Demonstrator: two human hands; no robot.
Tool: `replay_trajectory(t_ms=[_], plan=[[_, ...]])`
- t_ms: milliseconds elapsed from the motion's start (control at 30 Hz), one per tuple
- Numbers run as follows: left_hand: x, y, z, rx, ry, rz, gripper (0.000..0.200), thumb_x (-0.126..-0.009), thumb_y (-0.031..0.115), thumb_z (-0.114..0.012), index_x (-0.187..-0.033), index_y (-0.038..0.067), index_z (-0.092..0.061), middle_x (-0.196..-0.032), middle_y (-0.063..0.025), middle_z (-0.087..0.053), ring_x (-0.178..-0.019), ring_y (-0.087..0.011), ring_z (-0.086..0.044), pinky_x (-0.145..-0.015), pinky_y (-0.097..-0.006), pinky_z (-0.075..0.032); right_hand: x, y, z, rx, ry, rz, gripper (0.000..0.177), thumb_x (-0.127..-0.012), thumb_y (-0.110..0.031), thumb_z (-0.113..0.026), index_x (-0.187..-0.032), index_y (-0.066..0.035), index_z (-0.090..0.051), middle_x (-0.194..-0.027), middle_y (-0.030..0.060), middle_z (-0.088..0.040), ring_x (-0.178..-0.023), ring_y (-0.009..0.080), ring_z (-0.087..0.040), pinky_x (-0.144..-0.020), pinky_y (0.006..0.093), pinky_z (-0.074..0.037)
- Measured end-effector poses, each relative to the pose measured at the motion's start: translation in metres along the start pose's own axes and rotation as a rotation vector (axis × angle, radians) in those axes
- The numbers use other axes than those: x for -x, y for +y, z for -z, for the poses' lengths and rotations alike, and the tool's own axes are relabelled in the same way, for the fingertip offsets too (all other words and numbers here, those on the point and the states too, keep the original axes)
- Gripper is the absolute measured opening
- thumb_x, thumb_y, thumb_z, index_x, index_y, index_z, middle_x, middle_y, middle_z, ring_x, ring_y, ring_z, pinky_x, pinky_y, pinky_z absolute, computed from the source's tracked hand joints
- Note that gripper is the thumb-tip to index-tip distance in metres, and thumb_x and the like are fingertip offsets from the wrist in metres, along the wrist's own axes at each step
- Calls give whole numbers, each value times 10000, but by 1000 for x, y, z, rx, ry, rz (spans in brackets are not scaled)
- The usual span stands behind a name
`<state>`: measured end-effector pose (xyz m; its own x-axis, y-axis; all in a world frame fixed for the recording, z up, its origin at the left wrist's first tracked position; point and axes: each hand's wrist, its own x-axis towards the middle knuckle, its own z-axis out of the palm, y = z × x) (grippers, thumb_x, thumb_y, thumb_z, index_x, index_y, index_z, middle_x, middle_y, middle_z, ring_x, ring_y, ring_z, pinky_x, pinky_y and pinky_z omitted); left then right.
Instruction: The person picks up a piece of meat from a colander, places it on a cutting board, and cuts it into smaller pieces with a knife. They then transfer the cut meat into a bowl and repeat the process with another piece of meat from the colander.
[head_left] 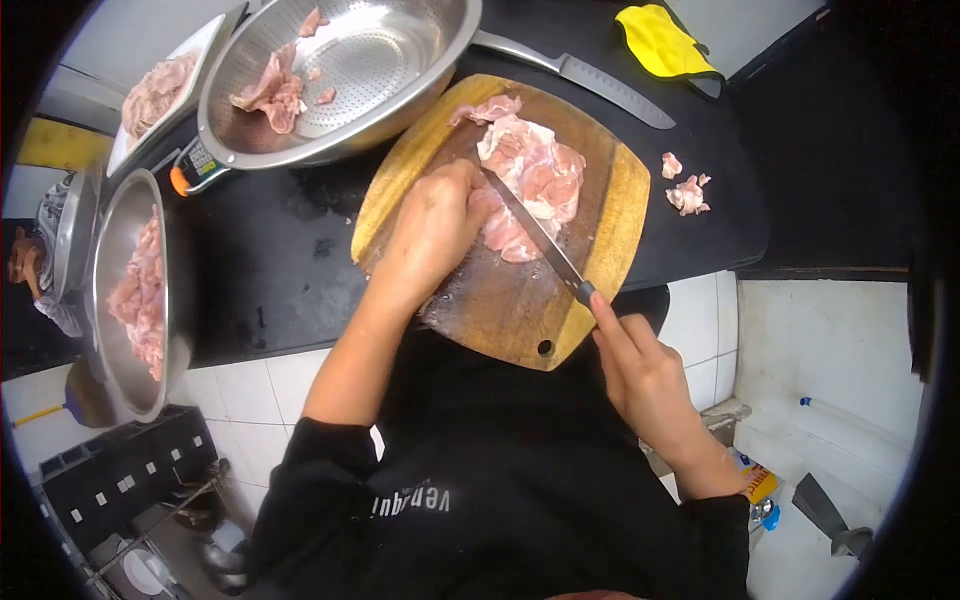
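Note:
A piece of raw meat (553,176), pale pink with whitish fat, lies spread on a wooden cutting board (621,215). My left hand (432,222) is closed at the meat's left edge, and its fingertips are partly hidden. In my right hand (645,375) is the dark handle of a knife (535,230). Its narrow blade slants across the meat, with the tip close to my left fingers. A smaller scrap of meat (490,108) rests near the board's top edge.
A perforated steel colander (345,150) with several meat scraps stands beyond the board. Cut meat fills a steel bowl (172,300) at left; a white tray (205,60) holds more. A larger knife (620,92), fat trimmings (687,195) and a yellow cloth (660,42) lie right. Another person (50,255) is far left.

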<state>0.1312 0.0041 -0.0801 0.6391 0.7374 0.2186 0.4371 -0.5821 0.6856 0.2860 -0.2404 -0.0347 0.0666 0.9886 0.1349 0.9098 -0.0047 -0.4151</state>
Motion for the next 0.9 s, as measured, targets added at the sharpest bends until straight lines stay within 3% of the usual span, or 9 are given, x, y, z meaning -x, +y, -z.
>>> replay_trajectory(t_ms=[167,367,567,733,867,900], plan=[[-2,-1,-3,-19,-17,-46,187,-855,101,-765,-900,-35,-645,-831,-231,-684,-780,-373,-687,-716,-426,-527,-44,13,-29,92,37,61,637,-856,57,-661,-1473,-20,-523,-883,130,-538,-657,297,-663,-594,398,-562],[3,-9,-8,-59,95,-42,169,-855,86,-719,-920,-42,-631,-823,-235,-681,-803,-384,-696,-735,-444,-527,10,5,-4,76,-2,-16,601,-883,31,-661,-1468,-26,-533,-854,130,-530,-606,313,-647,-553,407,-557],[11,3,-1,-72,-39,-31,177,-866,110,-693,-916,-44,-620,-819,-240,-658,-786,-389,-676,-734,-445,-518,-13,12,-16,59,52,11,567,-897,3,-685,-1447,-34,-557,-826,134,-534,-607,318,-644,-541,404,-548],[13,-10,5,-59,42,33,221,-890,157,-685,-924,-51,-619,-878,-239,-667,-816,-357,-678,-759,-432,-520,11,14,4,21,45,18,556,-905,-10,-691,-1445,-54,-563,-823,131,-539,-617,322,-647,-556,415,-551],[9,-16,10,22,81,73,217,-912,150,-684,-976,-42,-605,-894,-199,-675,-801,-302,-670,-750,-403,-525,58,18,33,-47,-9,-120,506,-900,3,-716,-1392,-90,-637,-769,123,-558,-571,302,-604,-552,403,-511],[9,-18,11,10,78,78,184,-936,123,-671,-998,-34,-596,-890,-161,-671,-813,-244,-664,-750,-378,-527,62,21,38,-120,-2,-159,488,-897,10,-725,-1370,-97,-662,-747,120,-563,-544,280,-578,-540,387,-488]])
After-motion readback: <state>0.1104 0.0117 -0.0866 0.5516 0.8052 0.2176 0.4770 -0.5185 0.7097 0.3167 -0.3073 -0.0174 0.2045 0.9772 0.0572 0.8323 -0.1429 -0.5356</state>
